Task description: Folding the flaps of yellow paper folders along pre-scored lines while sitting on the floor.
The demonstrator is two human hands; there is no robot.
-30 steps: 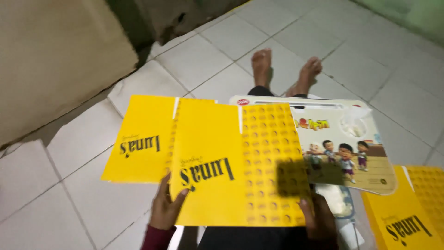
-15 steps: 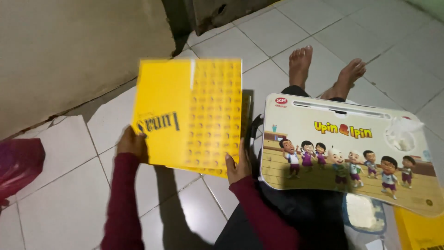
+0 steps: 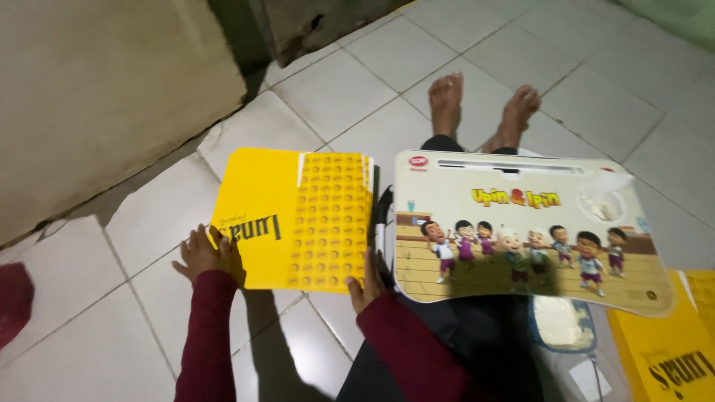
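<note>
Resting between both hands' fingers (image 3: 201, 249): yellow carton (image 3: 298, 219)

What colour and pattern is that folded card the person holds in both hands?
The folded card is bright yellow, plain on its left part with dark lettering, and has rows of small orange-brown dots on its right. Head view shows it.

there is one view only, from a camera worn on the person's head, tilted steeply down and a little forward over the lap. it sits close to the left hand (image 3: 205, 253) and right hand (image 3: 365, 283), which show near the bottom edge, and looks out along the legs to the bare feet (image 3: 484, 108) on the white tiled floor (image 3: 357, 97). the frame leans, so the tile lines run diagonally.
</note>
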